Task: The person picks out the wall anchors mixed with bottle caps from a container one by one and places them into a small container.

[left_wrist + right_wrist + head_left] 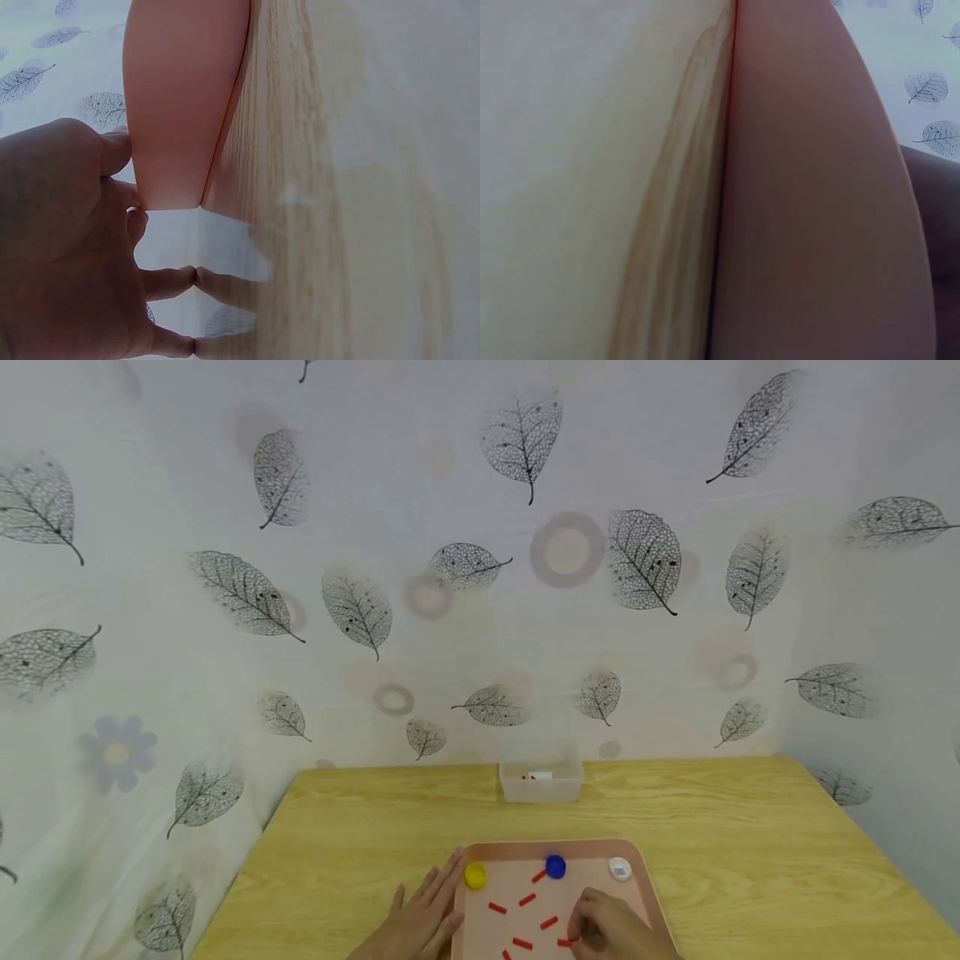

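A pink tray [517,852] lies on the table with several short red sticks [527,900] scattered in it. Along its far side are a yellow round cap [476,875], a blue round cap [555,866] and a white round cap [619,869]. My left hand [420,914] rests at the tray's left edge, fingers extended; in the left wrist view its fingertips [176,283] touch the table and the thumb meets the rim. Inside the tray, my right hand [611,927] has curled fingers and pinches the end of a red stick [565,942]. The tray wall mostly hides this hand in the right wrist view.
Behind the tray stands a clear plastic box [542,787] with small red and white pieces inside. The wooden table [360,827] meets a leaf-patterned curtain [450,635] at the back and sides.
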A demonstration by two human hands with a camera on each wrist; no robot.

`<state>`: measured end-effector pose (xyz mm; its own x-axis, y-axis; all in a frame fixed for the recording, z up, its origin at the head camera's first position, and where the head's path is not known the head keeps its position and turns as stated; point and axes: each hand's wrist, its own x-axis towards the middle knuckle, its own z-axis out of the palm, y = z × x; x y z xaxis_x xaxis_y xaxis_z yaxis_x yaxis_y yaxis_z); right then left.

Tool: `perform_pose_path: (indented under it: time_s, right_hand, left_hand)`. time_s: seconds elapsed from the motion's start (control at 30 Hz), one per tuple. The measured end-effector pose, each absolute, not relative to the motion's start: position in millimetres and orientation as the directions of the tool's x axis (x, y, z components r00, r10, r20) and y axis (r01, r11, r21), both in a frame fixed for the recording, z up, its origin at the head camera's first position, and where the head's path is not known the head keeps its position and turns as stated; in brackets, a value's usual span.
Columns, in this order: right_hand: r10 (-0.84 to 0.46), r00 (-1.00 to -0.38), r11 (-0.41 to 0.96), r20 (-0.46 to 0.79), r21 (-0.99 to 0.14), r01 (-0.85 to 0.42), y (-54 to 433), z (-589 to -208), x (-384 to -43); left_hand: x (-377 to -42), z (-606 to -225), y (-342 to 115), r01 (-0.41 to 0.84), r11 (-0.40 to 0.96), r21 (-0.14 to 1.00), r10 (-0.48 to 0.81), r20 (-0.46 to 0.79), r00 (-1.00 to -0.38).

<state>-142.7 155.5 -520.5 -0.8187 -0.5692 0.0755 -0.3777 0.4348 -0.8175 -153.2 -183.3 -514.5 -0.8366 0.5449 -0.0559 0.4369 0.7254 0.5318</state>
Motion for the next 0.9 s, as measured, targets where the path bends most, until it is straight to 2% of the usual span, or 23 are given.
perform_pose_path:
  time_s: [0.23, 0.33, 0.43, 0.47, 0.6, 0.63, 0.7, 0.83, 0.9]
  right_hand:
    - [-0.551, -0.832, 0.428, 0.058, -0.837, -0.342, 155.1, -516.5, -140.6]
    - [-0.555, -0.815, 0.421, 0.166, -0.789, -0.447, 156.5, -516.5, -140.2]
    - [-0.557, -0.763, 0.374, 0.329, -0.721, -0.584, 158.6, -517.4, -140.7]
    - [-0.552, -0.752, 0.339, 0.361, -0.726, -0.598, 159.2, -517.2, -141.0]
    - [-0.532, -0.691, 0.333, 0.488, -0.63, -0.701, 159.9, -515.4, -143.4]
    - [-0.531, -0.691, 0.336, 0.491, -0.626, -0.703, 160.5, -513.7, -143.8]
    - [-0.529, -0.66, 0.392, 0.534, -0.536, -0.748, 161.5, -510.1, -144.8]
    - [-0.526, -0.689, 0.367, 0.499, -0.598, -0.713, 163.6, -496.9, -144.0]
    - [-0.515, -0.682, 0.367, 0.52, -0.585, -0.723, 163.4, -489.2, -144.6]
  left_hand:
    - [-152.9, -513.5, -182.4, 0.422, 0.728, 0.54, 0.54, -0.073, -0.838]
    - [-152.6, -511.8, -181.8, 0.412, 0.736, 0.537, 0.535, -0.089, -0.84]
    - [-152.6, -510.1, -181.4, 0.407, 0.742, 0.532, 0.532, -0.099, -0.841]
    - [-152.5, -509.9, -181.4, 0.408, 0.743, 0.531, 0.533, -0.099, -0.84]
    - [-152.4, -509.4, -181.5, 0.415, 0.74, 0.529, 0.534, -0.089, -0.841]
    - [-152.3, -509.4, -181.6, 0.417, 0.738, 0.53, 0.535, -0.084, -0.84]
    - [-152.2, -509.5, -181.6, 0.417, 0.738, 0.531, 0.534, -0.08, -0.842]
    - [-151.9, -510.3, -181.4, 0.416, 0.741, 0.527, 0.532, -0.084, -0.842]
    - [-152.2, -510.7, -181.3, 0.415, 0.744, 0.523, 0.531, -0.086, -0.843]
